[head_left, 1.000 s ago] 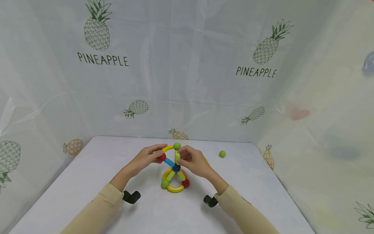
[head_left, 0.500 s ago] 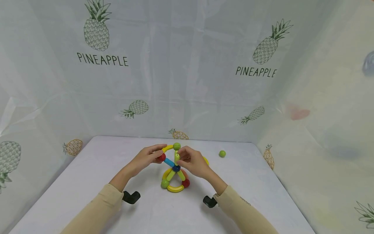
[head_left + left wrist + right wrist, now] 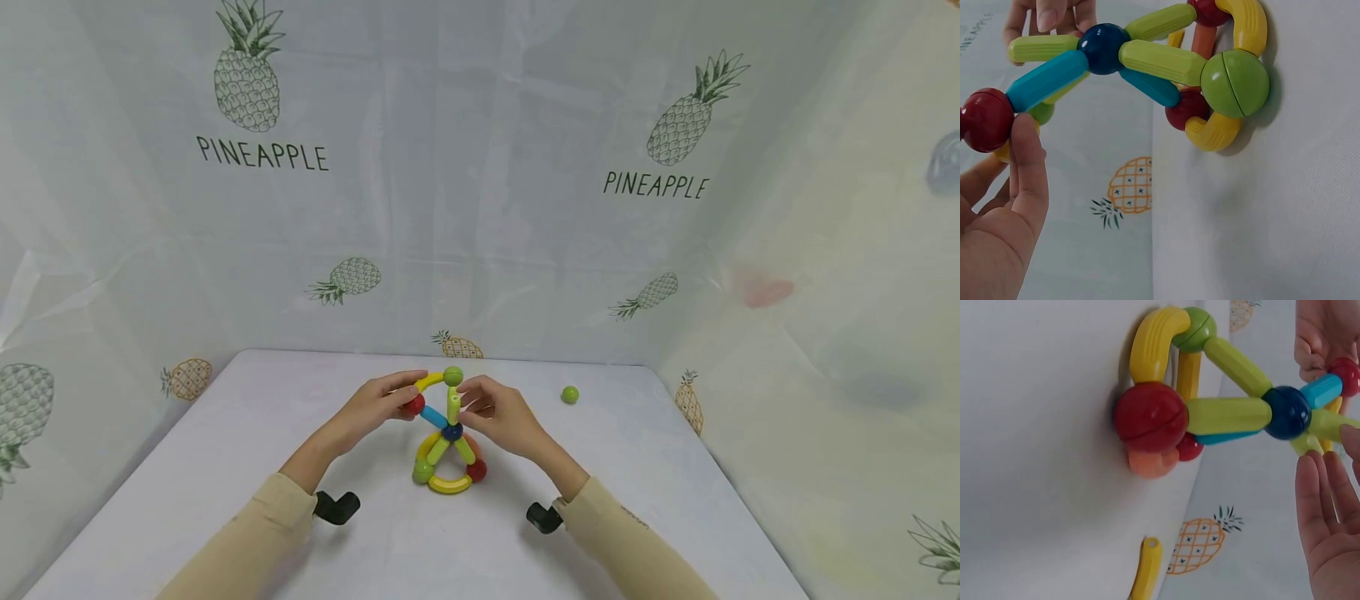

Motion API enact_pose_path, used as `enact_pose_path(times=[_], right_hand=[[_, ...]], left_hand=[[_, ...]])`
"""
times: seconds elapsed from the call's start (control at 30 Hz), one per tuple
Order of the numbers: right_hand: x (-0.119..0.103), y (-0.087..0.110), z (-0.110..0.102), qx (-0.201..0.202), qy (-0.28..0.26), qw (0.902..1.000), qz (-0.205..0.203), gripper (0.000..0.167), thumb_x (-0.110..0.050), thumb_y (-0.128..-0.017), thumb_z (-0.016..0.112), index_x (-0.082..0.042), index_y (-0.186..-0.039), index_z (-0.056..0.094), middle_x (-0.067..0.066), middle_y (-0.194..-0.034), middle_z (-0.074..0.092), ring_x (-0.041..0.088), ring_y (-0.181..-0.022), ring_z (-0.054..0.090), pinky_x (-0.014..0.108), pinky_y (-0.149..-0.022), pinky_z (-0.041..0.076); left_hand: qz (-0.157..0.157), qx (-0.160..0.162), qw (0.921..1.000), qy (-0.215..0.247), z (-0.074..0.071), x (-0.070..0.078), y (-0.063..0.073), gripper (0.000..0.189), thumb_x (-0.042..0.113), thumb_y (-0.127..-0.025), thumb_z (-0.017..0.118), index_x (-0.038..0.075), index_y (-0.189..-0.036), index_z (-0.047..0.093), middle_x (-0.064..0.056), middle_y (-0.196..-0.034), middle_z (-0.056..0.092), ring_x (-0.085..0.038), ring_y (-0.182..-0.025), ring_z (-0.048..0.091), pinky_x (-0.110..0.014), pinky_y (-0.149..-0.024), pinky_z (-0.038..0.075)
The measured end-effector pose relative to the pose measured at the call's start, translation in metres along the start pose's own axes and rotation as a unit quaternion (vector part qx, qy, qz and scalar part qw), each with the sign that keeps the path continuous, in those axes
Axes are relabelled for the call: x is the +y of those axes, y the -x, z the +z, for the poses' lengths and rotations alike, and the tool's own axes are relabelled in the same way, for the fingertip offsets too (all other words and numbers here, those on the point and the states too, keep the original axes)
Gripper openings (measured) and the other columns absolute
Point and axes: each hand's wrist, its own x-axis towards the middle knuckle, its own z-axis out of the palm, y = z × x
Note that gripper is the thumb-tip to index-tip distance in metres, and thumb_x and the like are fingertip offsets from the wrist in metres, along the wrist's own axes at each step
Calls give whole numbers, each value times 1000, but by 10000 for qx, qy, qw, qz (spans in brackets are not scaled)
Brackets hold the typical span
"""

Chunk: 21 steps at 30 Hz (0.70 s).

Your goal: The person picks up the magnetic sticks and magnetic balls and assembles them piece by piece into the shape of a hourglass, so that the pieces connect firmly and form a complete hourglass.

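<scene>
A structure of magnetic balls and sticks stands on the table, its dark blue ball (image 3: 452, 432) joining blue and light green sticks. My left hand (image 3: 382, 400) holds a red ball (image 3: 988, 120) at the upper left, thumb on its near side. A blue stick (image 3: 1049, 81) runs from that ball to the dark blue one. My right hand (image 3: 504, 418) is at a light green stick (image 3: 1044, 48) that juts out from the dark blue ball; thumb and fingers are spread around its end. A green ball (image 3: 453, 377) tops the structure, beside a curved yellow stick (image 3: 430, 381).
A loose green ball (image 3: 570, 395) lies at the back right of the white table (image 3: 637, 500). A curved yellow stick (image 3: 1146, 569) lies behind the right hand. The structure's base has balls and curved sticks. A pineapple-print sheet (image 3: 480, 208) hangs behind the table.
My right hand's fingers have come slightly apart and shifted right from the light green stick, which stays in place. The left hand has kept its hold on the red ball.
</scene>
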Motion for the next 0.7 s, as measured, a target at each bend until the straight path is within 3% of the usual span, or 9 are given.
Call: enact_pose_path(times=[0.3, 0.7], right_hand=[[24, 12, -35, 145, 335, 9993, 42, 39, -10, -97, 78, -15, -133, 64, 13, -119, 74, 19, -104, 74, 34, -92, 62], [86, 29, -94, 289, 1392, 9891, 370, 40, -4, -94, 81, -9, -131, 67, 10, -122, 73, 36, -112, 70, 45, -92, 62]], left_hand=[[-7, 28, 10000, -30, 0, 1, 1, 52, 35, -112, 54, 17, -161, 48, -19, -152, 57, -26, -114, 73, -49, -111, 52], [-30, 55, 10000, -40, 1, 1, 1, 52, 35, -112, 54, 17, -160, 48, -18, -151, 58, -26, -115, 73, -51, -112, 51]])
